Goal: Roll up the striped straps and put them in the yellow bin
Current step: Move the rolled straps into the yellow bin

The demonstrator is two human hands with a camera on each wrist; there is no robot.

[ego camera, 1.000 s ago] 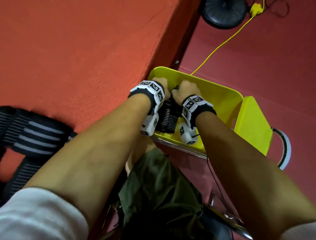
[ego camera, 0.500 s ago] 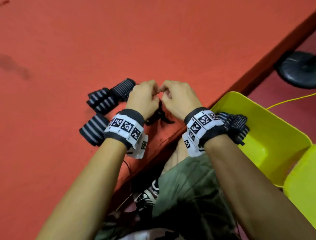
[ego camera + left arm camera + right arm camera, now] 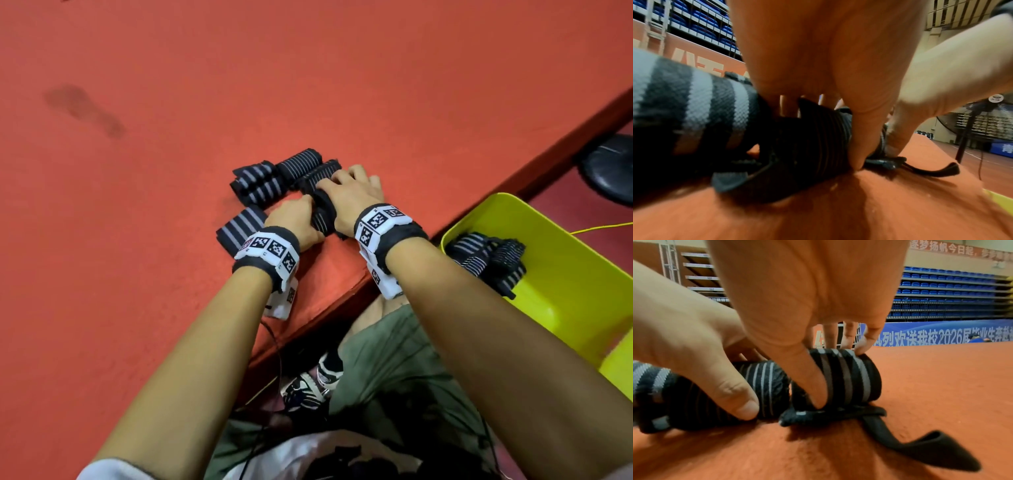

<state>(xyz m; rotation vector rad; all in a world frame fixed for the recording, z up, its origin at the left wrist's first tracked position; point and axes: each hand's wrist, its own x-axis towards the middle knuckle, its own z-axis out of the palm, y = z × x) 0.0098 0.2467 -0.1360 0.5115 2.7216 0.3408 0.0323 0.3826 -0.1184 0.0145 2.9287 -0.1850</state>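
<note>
Both hands hold one black, grey-striped strap (image 3: 323,216) near the edge of the red platform (image 3: 308,85). My left hand (image 3: 295,222) grips its near end, and my right hand (image 3: 346,192) curls over the far part. In the right wrist view, thumb and fingers clasp a rolled section (image 3: 851,378) and a black tail (image 3: 920,447) trails on the felt. In the left wrist view, the left thumb presses the dark roll (image 3: 813,139). Three more straps (image 3: 255,183) (image 3: 300,161) (image 3: 239,229) lie just beyond the hands. The yellow bin (image 3: 565,294) stands at the right, holding rolled straps (image 3: 486,262).
The platform drops off along a dark red edge (image 3: 513,178) between the hands and the bin. A black fan base (image 3: 609,168) stands on the floor beyond the bin, and a yellow cable (image 3: 603,228) runs past it. My knees and a shoe (image 3: 308,387) are below the edge.
One second ago both hands were inside the yellow bin with a rolled strap. They left it there, swung left to the platform, and now grip another strap.
</note>
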